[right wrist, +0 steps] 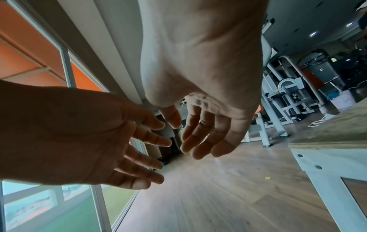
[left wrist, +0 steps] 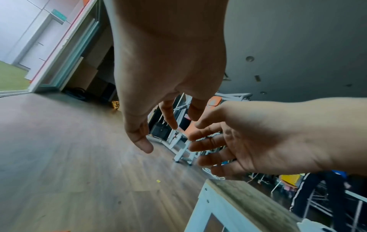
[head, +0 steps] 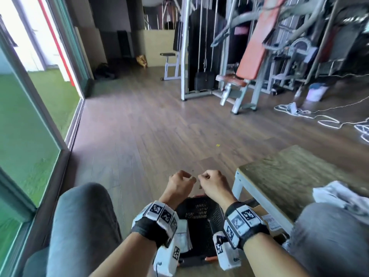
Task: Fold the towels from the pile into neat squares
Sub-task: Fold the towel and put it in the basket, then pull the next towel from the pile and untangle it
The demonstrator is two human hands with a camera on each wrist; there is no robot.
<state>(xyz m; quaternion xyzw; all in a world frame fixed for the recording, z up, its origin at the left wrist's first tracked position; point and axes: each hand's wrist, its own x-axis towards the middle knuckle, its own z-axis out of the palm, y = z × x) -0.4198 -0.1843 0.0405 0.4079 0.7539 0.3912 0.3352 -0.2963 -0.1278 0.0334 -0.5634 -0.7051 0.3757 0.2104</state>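
Note:
Both hands hover side by side above the floor in front of my knees, nearly touching each other. My left hand [head: 182, 181] has loosely bent fingers [left wrist: 168, 117] and holds nothing. My right hand [head: 210, 181] is the same, with relaxed fingers [right wrist: 200, 133] and an empty palm. A crumpled white towel [head: 335, 194] lies on the low table to my right, beyond my right knee and apart from both hands. A white corner of the towel [left wrist: 313, 226] shows at the bottom edge of the left wrist view.
A black perforated basket [head: 201, 214] stands on the floor between my knees, under my wrists, with white folded cloth [head: 182, 234] at its left side. The low wooden table [head: 289, 172] stands at right. Gym machines [head: 239, 66] and loose white cables [head: 329, 120] lie farther off. A glass door [head: 30, 116] runs along the left.

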